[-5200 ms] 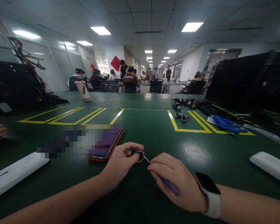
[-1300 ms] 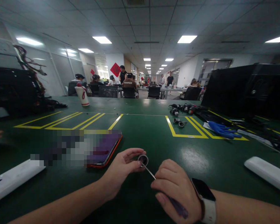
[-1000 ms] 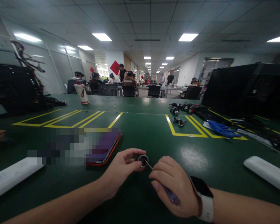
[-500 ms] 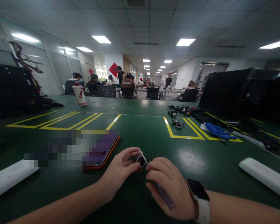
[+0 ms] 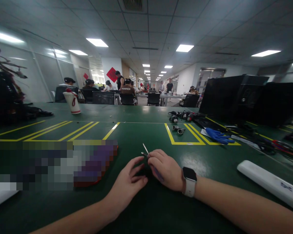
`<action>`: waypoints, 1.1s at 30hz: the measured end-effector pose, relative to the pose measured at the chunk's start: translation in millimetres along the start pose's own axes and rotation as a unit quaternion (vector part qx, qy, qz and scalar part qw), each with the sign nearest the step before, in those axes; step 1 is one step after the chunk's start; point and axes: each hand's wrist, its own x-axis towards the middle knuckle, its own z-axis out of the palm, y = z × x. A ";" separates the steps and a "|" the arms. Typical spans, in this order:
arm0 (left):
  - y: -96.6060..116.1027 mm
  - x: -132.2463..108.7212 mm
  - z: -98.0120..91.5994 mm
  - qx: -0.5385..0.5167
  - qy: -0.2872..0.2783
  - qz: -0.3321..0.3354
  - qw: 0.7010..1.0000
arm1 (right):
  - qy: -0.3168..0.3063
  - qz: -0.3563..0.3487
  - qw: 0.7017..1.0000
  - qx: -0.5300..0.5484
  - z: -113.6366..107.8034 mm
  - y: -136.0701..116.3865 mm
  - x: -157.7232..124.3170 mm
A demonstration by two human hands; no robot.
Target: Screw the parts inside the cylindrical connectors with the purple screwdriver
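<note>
My right hand (image 5: pixel 164 169), wearing a watch, is closed around a screwdriver. The thin metal shaft (image 5: pixel 146 149) of the screwdriver points up and to the left from my fingers, and part of its purplish handle (image 5: pixel 158 174) shows under the palm. Beside the shaft, at the right fingertips, a small metal piece (image 5: pixel 143 153) sticks out, too small to name. Just left of it, my left hand (image 5: pixel 129 178) is half curled, with thumb and fingers apart and nothing visible in them. Both hands are above the green table (image 5: pixel 136 130).
A blurred purple item with an orange-red edge (image 5: pixel 97 162) lies left of my hands. Metal cylindrical parts (image 5: pixel 179 130) sit inside yellow tape, near a blue glove (image 5: pixel 217 136). White bars (image 5: pixel 268 182) flank both sides. A cup (image 5: pixel 72 102) stands at the far left; black boxes (image 5: pixel 229 97) stand right.
My left fingers have come off the round metal part they held, and that part is no longer clearly visible. The screwdriver is now more upright in my right hand. The view has shifted right.
</note>
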 end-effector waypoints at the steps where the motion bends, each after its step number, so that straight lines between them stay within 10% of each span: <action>1: 0.2 -0.2 -1.1 0.011 0.003 -0.009 1.000 | 0.012 0.020 1.000 -0.019 0.3 9.4 0.8; 13: -5.8 7.5 -5.1 0.104 -0.017 -0.018 0.994 | 0.007 0.185 0.972 -0.145 0.4 139.3 9.5; 33: -8.4 14.9 -3.7 0.149 -0.044 -0.013 0.988 | -0.030 0.463 0.873 -0.150 -29.2 223.0 -6.4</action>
